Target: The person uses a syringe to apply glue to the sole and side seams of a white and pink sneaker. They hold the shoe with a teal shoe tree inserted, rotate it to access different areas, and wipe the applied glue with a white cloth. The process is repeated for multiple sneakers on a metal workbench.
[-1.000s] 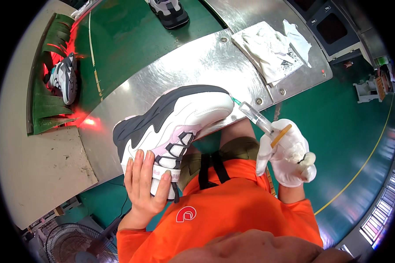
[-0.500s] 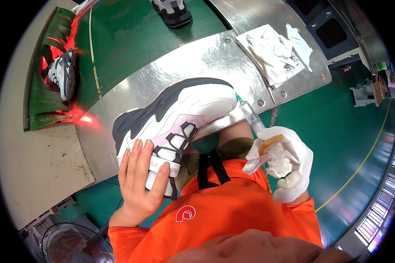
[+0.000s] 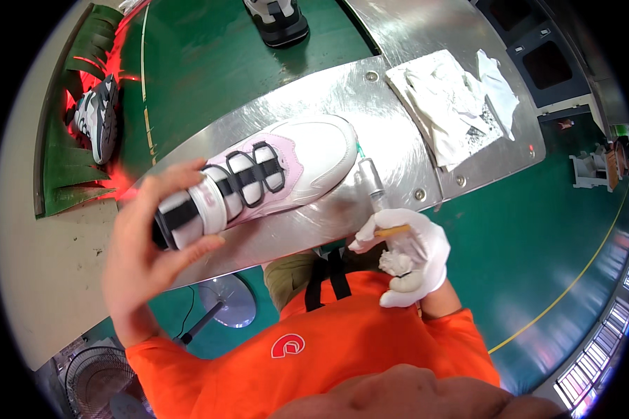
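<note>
A white and pink sneaker (image 3: 317,157) with black laces and a black heel lies over the metal tabletop, its upper facing up and its toe to the right. My bare left hand (image 3: 141,241) is closed around its ankle end, thumb on the near side and fingers on the far side. In a white glove, my right hand (image 3: 426,255) is curled round a clear syringe (image 3: 371,178). The syringe's green needle tip meets or nearly meets the toe's edge. Crumpled white material (image 3: 395,263) sits in that palm, beside a tan strip of unclear kind.
White cloths (image 3: 440,105) lie on the metal tabletop (image 3: 398,171) at the right. Beyond it, a green conveyor belt (image 3: 196,77) carries another sneaker (image 3: 278,24). One more sneaker (image 3: 98,119) is by red-lit green flaps at the left. A fan (image 3: 101,380) stands at the lower left.
The sneaker has rolled from its side to upper-up and moved away from my body. My left hand has shifted from the laces to the ankle end. My right hand has moved left with the syringe.
</note>
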Demonstrator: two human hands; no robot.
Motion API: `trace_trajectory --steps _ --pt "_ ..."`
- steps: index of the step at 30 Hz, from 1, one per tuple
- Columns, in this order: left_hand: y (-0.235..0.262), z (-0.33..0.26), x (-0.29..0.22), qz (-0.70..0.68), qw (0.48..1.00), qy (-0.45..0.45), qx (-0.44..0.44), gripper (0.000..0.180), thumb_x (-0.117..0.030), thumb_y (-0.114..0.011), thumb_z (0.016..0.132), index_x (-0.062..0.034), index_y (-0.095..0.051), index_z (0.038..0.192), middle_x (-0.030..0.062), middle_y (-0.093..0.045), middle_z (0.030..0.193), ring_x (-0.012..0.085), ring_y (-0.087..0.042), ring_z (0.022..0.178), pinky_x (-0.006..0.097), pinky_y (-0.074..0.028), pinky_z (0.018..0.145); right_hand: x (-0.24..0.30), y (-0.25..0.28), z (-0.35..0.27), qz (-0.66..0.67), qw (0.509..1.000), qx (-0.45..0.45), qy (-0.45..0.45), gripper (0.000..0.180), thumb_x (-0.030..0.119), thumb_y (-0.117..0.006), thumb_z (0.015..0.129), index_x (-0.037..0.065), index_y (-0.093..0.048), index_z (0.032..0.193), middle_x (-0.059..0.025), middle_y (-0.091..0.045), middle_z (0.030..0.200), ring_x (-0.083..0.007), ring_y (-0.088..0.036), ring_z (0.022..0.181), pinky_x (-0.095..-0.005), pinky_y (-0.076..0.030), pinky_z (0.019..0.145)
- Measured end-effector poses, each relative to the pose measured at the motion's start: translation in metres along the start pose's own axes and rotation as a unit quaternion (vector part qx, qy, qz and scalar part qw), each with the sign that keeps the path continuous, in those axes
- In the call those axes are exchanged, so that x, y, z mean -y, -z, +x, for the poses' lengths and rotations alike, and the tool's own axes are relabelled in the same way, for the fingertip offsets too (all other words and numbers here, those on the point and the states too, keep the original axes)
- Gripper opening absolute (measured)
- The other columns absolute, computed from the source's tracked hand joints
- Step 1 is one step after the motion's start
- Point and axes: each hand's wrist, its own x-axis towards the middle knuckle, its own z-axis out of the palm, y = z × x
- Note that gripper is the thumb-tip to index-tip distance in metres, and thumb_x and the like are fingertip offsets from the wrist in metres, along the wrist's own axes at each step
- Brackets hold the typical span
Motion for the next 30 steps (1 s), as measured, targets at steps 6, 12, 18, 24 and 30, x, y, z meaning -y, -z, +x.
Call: trace_trajectory --steps 6,12,18,24,30 --pt "0.051 0.060 0.019 -0.147 0.949 0.063 0.272 0.080 -0.031 -0.090 0.064 -0.0021 -0.050 0.127 0.0192 -0.053 0.132 0.0256 -0.053 0.120 0.038 -0.043 0.099 -0.034 0.006 -0.002 0.056 0.998 0.038 0.009 0.085 0.005 -0.088 0.054 -0.004 -0.046 0.128 -0.0117 -0.063 0.109 -0.0185 -0.063 0.099 -0.0313 -0.053 0.084" --pt "0.005 0.164 0.034 -0.127 0.921 0.046 0.365 0.075 -0.057 -0.067 0.084 -0.0032 -0.050 0.134 0.0121 -0.053 0.134 0.0222 -0.051 0.122 0.040 -0.042 0.101 -0.038 0.008 -0.001 0.101 0.994 0.036 0.030 0.086 0.003 -0.087 0.055 -0.004 -0.045 0.130 -0.0135 -0.062 0.110 -0.0205 -0.063 0.101 -0.0340 -0.052 0.088" --pt "-0.068 0.186 0.020 -0.038 0.899 -0.006 0.436 0.048 -0.036 -0.063 0.093 -0.0011 -0.057 0.125 0.0098 -0.062 0.113 0.0157 -0.055 0.102 0.030 -0.045 0.089 -0.024 0.011 -0.002 0.194 0.981 0.021 0.026 0.090 0.001 -0.084 0.051 -0.006 -0.044 0.131 -0.0183 -0.061 0.107 -0.0285 -0.064 0.098 -0.0393 -0.053 0.087" --pt "-0.007 0.128 -0.014 -0.126 0.963 -0.024 0.238 0.044 -0.030 -0.072 0.083 -0.0001 -0.060 0.113 0.0043 -0.062 0.102 0.0130 -0.057 0.095 0.026 -0.044 0.086 0.046 0.014 0.031 0.190 0.963 0.182 0.062 0.098 0.004 -0.086 0.047 -0.009 -0.042 0.133 -0.0211 -0.060 0.107 -0.0311 -0.064 0.099 -0.0408 -0.053 0.086" --pt "0.046 0.049 0.006 -0.310 0.946 -0.086 -0.029 0.060 -0.037 -0.071 0.085 0.0029 -0.051 0.126 0.0095 -0.063 0.111 0.0158 -0.061 0.101 0.028 -0.048 0.087 0.086 -0.029 0.096 0.124 0.940 0.307 0.081 0.103 0.006 -0.091 0.043 -0.008 -0.043 0.133 -0.0192 -0.060 0.111 -0.0274 -0.063 0.102 -0.0376 -0.051 0.089"
